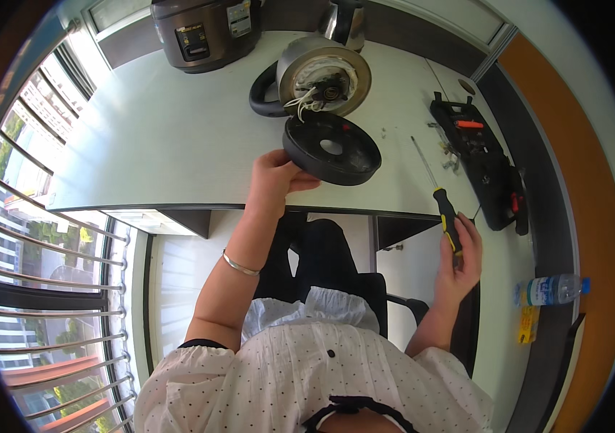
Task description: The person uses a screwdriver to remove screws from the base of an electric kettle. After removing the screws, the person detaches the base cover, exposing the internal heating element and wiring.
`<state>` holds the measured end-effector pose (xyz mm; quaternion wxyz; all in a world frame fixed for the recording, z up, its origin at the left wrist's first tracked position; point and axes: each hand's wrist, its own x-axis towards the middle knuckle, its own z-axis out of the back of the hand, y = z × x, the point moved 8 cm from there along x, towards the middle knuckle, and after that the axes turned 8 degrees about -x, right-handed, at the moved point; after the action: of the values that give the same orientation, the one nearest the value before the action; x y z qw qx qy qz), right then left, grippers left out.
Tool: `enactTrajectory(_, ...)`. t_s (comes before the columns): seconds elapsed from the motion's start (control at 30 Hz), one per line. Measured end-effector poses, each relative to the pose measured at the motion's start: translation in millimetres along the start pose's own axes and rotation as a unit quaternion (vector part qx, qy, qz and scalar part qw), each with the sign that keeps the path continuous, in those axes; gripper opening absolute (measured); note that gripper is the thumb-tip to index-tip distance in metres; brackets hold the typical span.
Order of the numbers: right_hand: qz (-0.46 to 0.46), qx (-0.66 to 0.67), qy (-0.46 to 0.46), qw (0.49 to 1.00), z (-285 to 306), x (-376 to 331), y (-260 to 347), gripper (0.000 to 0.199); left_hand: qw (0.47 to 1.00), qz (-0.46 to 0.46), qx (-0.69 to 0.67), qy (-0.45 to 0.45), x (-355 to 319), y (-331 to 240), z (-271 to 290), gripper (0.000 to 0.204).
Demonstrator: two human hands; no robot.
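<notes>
My left hand (276, 177) grips the near left rim of a round black plastic base cover (312, 154), which has a hole in its middle. Just behind it lies a metal electric kettle (293, 72) on its side, its underside facing me. White wires (303, 103) and a dark round part (331, 91) show inside that underside. The kettle's black handle (259, 92) points left. On the right, my right hand (466, 252) is closed around the black and yellow handle of a screwdriver (446, 215). Its shaft points away over the table.
An open black tool case (482, 162) with orange-handled tools lies at the right, small metal pieces (450, 155) beside it. A rice cooker (210, 36) and a shiny metal vessel (343, 25) stand at the back. A water bottle (549, 290) and a yellow package (528, 325) are far right.
</notes>
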<state>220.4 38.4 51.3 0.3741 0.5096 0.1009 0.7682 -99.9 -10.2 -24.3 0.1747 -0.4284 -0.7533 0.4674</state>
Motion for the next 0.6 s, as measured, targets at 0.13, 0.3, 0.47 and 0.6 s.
enactTrajectory(0.13,0.018,-0.073,-0.005,0.997,-16,6,-8,0.030,0.999,-0.014,0.048,0.002,-5,-3,2,0.017)
enactTrajectory(0.3,0.056,-0.099,-0.015,0.993,-37,14,-23,0.031,0.993,-0.033,0.114,-0.013,-8,-9,7,0.016)
enactTrajectory(0.47,0.003,-0.062,-0.004,0.998,-58,26,-44,0.030,0.976,-0.025,0.217,-0.018,-11,-13,11,0.014)
enactTrajectory(0.6,0.007,-0.064,0.001,0.998,-76,38,-53,0.031,0.959,-0.032,0.283,0.001,-10,-16,15,0.012)
